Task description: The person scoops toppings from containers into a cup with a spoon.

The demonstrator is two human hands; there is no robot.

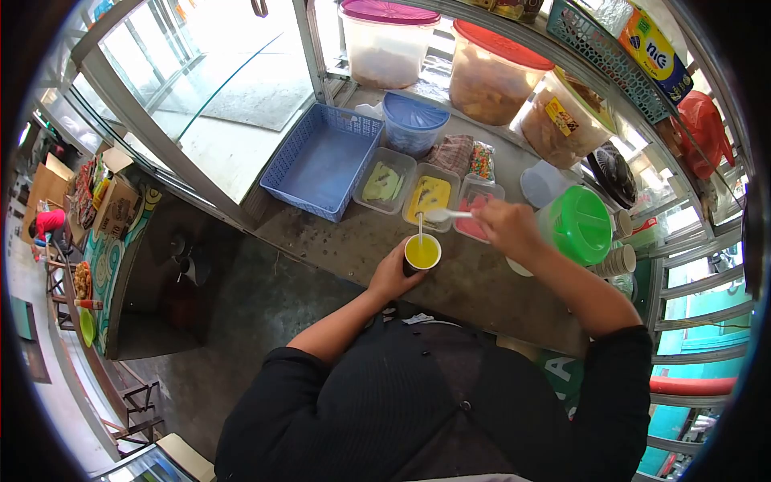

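My left hand [390, 277] is wrapped round a paper cup [411, 270] holding bright yellow liquid [422, 254]. A white spoon [442, 214] is pinched in my right hand [507, 230], its bowl just above and behind the cup. From near the spoon's tip a thin pale streak [420, 228] runs down into the liquid; I cannot tell whether it is a stick or a pour. Behind the spoon stands an open clear tub with yellow contents [434, 189]. A tub of pale green contents [384, 183] sits to its left, and one with pink contents [474, 205] to its right.
At the left lies a blue plastic basket [321, 161], beside a blue-lidded container [414, 124]. Large lidded tubs [491, 76] line the back. To the right are a green-lidded jug [580, 226] and stacked paper cups [618, 260]. The counter's front edge [345, 281] runs close to my body.
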